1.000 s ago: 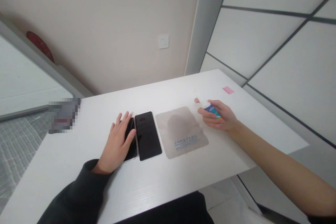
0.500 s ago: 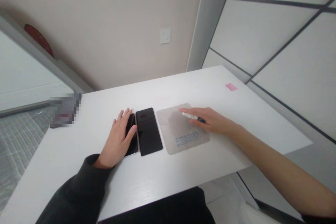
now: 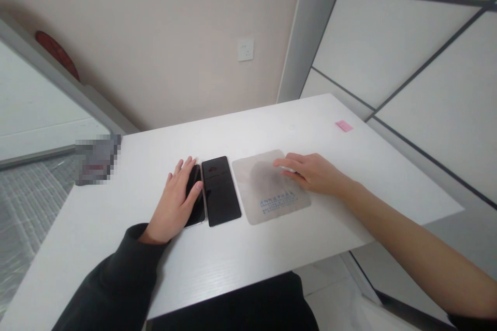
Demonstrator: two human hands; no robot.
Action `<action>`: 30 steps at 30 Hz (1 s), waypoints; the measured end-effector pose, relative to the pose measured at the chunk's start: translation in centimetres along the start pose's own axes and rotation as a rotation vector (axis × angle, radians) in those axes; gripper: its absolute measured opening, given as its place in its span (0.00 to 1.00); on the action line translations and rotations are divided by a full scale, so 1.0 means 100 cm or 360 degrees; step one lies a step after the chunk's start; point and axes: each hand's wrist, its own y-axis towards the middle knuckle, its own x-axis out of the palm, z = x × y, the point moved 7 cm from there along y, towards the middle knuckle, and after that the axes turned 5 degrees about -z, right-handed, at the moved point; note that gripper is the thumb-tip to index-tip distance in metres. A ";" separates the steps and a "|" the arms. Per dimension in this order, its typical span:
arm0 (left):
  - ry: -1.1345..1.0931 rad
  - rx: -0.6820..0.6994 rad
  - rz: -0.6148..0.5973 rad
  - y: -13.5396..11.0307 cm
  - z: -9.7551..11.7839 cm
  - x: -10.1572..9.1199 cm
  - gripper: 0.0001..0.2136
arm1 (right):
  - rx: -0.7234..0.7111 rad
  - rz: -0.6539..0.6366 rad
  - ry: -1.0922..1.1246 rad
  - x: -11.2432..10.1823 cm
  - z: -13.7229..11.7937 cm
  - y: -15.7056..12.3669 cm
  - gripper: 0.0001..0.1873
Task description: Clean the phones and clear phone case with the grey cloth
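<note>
My left hand lies flat, fingers stretched out, on a dark phone on the white table. A second black phone lies face up right beside it. To its right is a grey cleaning cloth with blue print. My right hand rests on the cloth's far right corner, fingers curled around a small spray bottle. Only a sliver of the bottle's white shows under the fingers.
A small pink note lies near the table's far right edge. A blurred dark object sits at the far left corner. The wall behind has a socket. The table's right edge drops to the floor.
My right hand carried the small bottle from right of the cloth leftward and down onto the cloth's far corner, and the bottle is now mostly hidden. My left hand stayed on the phone.
</note>
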 end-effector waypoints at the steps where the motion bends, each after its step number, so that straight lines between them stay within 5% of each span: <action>1: -0.0007 -0.0007 -0.0005 0.000 0.000 0.000 0.30 | 0.0005 0.0017 -0.0014 -0.001 0.000 0.000 0.22; 10: 0.0001 0.0000 0.0036 0.001 -0.002 -0.001 0.29 | 0.0041 0.0235 -0.0049 -0.007 0.010 -0.007 0.20; 14: 0.0045 -0.0030 0.0131 0.003 -0.016 -0.005 0.26 | 0.0375 0.0706 0.0190 -0.023 0.054 -0.022 0.29; 18: 0.0188 -0.0176 0.0139 0.005 -0.038 -0.006 0.27 | 0.0938 0.1061 0.0529 -0.021 0.117 -0.041 0.41; 22: 0.0284 -0.0301 0.0066 0.006 -0.052 -0.001 0.30 | 0.1082 0.1160 0.0593 -0.011 0.148 -0.041 0.32; 26: 0.0339 -0.0309 0.0028 0.006 -0.050 0.005 0.34 | 0.1132 0.1183 0.0629 -0.005 0.156 -0.037 0.26; 30: 0.0447 -0.0257 -0.0046 0.003 -0.039 0.008 0.35 | 0.1161 0.1206 0.0706 -0.004 0.144 -0.043 0.40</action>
